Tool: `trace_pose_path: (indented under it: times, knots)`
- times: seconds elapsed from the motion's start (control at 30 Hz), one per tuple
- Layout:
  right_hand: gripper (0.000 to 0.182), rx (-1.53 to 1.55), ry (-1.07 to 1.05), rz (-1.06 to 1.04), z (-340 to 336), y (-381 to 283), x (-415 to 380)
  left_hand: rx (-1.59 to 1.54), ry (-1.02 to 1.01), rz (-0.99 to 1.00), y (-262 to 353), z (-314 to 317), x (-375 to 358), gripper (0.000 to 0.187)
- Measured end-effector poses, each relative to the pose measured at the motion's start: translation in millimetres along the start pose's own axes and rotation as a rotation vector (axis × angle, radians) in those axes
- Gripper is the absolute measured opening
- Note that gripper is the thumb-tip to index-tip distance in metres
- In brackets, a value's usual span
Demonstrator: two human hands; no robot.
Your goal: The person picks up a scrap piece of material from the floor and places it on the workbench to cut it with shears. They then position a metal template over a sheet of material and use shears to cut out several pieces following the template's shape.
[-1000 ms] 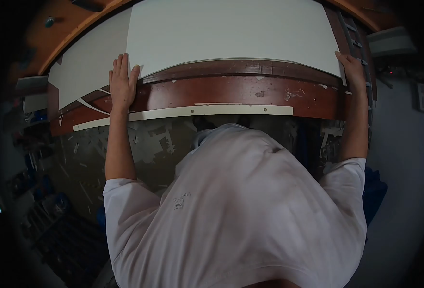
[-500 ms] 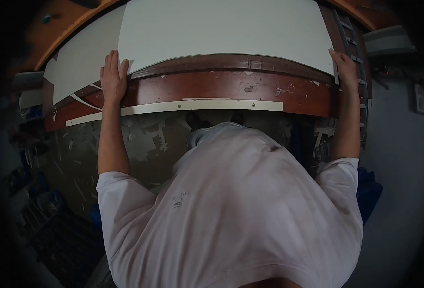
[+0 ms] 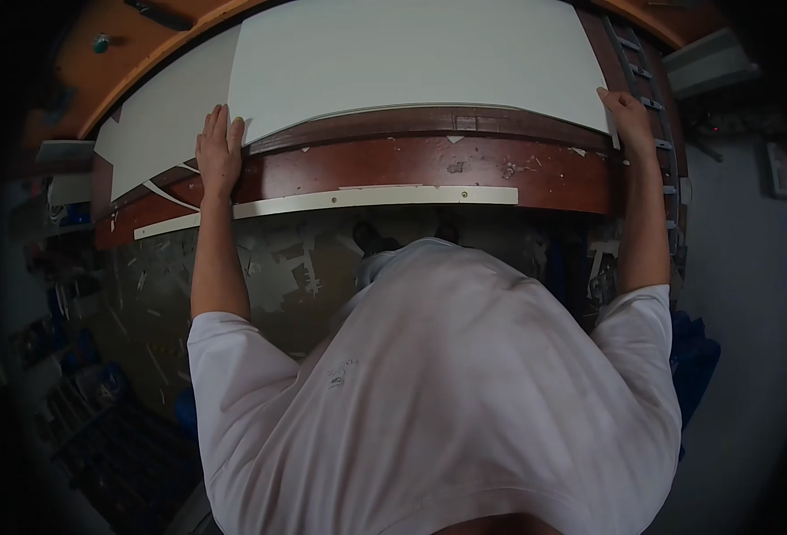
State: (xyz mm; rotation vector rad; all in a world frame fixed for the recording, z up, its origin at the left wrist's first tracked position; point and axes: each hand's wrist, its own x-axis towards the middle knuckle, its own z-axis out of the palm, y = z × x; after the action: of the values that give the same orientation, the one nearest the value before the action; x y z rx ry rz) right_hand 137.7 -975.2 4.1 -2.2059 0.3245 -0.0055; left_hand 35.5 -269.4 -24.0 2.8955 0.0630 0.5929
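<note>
A large white sheet (image 3: 420,53) lies on the dark red-brown table (image 3: 358,165), its near edge bowed. My left hand (image 3: 220,152) rests flat at the sheet's near left corner, fingers stretched out and thumb apart. Under and beside that hand is a second, greyer sheet (image 3: 166,111). My right hand (image 3: 630,120) has its fingers closed on the white sheet's right edge, close to the near right corner. Just left of my left wrist, a thin white strip (image 3: 170,196) curves out from the grey sheet.
A pale rail with screws (image 3: 375,198) runs along the table's front edge. A dark slatted track (image 3: 647,85) stands along the right side. White scraps (image 3: 277,272) litter the floor. Blue bags (image 3: 692,357) lie at the right, and an orange surface (image 3: 108,67) is beyond the table.
The view has shifted slightly, so the table and both hands appear a little displaced. Both hands keep their places at the white sheet's edges.
</note>
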Motion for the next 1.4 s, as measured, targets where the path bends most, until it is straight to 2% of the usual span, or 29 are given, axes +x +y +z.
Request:
trace_pose_path:
  times: [0.47,0.67,0.77,1.13,1.27,1.33,1.4]
  knots:
    - [0.047,0.024,0.009,-0.070,0,2,-8,0.009,-0.029,-0.003,-1,-1,-2,0.058]
    - [0.055,-0.103,0.184,-0.120,10,2,-10,0.008,-0.015,0.016,1,2,1,0.055]
    - [0.058,-0.111,0.118,-0.042,6,-9,-11,0.007,-0.014,0.014,1,1,0,0.055]
    - [0.053,-0.081,0.140,-0.064,10,-4,-11,0.036,-0.034,0.004,5,-2,-2,0.057]
    - [0.049,-0.218,0.289,-0.103,16,-15,-29,0.018,-0.044,0.004,9,-5,-2,0.057]
    - [0.044,-0.285,0.421,-0.241,27,-16,-38,0.017,-0.054,-0.006,7,-5,-2,0.057]
    - [0.040,-0.217,0.455,-0.258,30,-16,-40,-0.028,-0.061,0.019,0,-3,-1,0.057]
